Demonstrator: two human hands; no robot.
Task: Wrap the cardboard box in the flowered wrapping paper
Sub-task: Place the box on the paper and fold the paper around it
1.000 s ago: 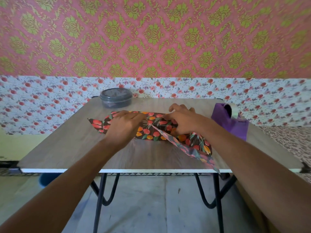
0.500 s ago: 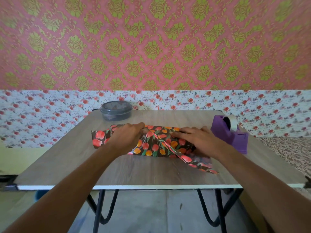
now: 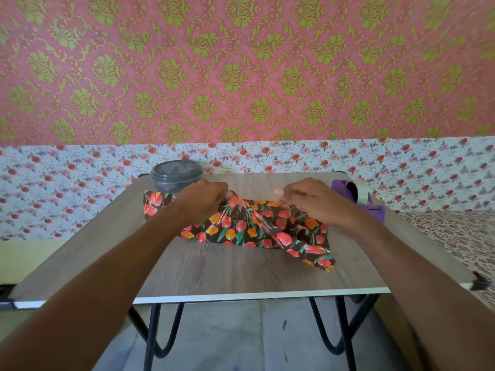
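Dark wrapping paper printed with red and orange tulips (image 3: 241, 226) lies over the cardboard box in the middle of the wooden table (image 3: 241, 274); the box itself is fully hidden under it. My left hand (image 3: 201, 200) grips the paper's far edge with curled fingers. My right hand (image 3: 313, 202) pinches the paper's far edge a little to the right. A loose corner of paper (image 3: 318, 257) trails toward the table's front right.
A round grey lidded container (image 3: 175, 175) stands at the table's back left. A purple tape dispenser (image 3: 359, 196) sits at the back right, just behind my right wrist. The table's front edge (image 3: 241, 297) runs below my forearms.
Both hands have moved from the top of the wrapped box to its far edge and taken hold of the paper there. The right flap now lies flatter on the table.
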